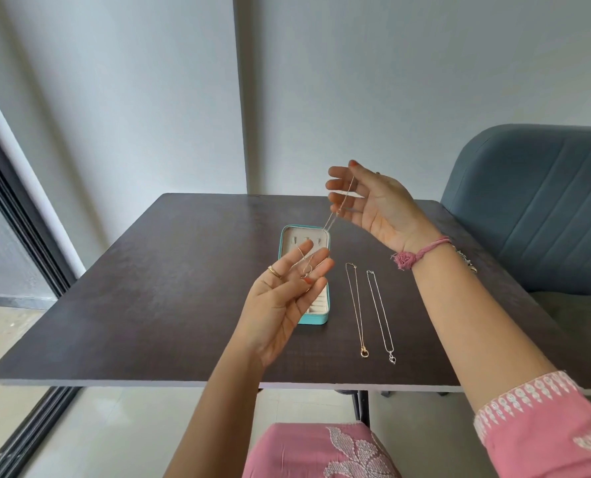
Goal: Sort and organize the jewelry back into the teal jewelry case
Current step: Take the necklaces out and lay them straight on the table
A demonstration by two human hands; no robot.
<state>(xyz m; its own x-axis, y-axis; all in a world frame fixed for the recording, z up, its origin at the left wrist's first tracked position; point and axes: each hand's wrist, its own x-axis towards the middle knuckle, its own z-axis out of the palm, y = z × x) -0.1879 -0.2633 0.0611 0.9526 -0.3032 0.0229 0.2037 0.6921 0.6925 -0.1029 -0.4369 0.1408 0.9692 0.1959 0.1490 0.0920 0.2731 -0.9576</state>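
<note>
While the thin chain hangs stretched between both raised hands, keep it taut: the right hand pinches one end at its fingertips, the left hand pinches the pendant end, fingers mostly straight, directly above the open case; lower it in slowly.

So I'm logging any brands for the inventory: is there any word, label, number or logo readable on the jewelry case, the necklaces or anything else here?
None: no readable text anywhere in the head view.
Teal jewelry case: no logo or lettering shows.
Gold necklace and silver necklace on the table: pendants too small to show any stamp.
Chain held between left hand and right hand: no tag visible.
</note>
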